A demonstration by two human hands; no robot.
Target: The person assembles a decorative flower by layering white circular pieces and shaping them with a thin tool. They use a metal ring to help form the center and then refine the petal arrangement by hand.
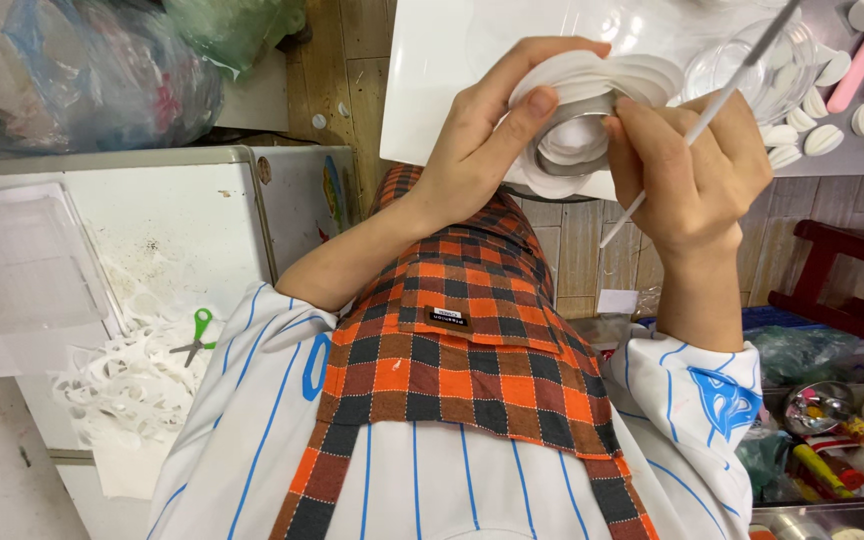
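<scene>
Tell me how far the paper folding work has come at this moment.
Done: many folded white paper shell pieces lie on the grey table, and cut white paper scraps sit beside the green-handled scissors. In hand: the left hand holds a stack of white paper circles; the right hand holds a thin white stick. Left: that stack.

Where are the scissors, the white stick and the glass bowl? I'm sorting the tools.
green-handled scissors (195, 336), head view, on the handles.
white stick (722, 98), head view, mid-shaft.
glass bowl (802, 50), head view, right rim.
</scene>
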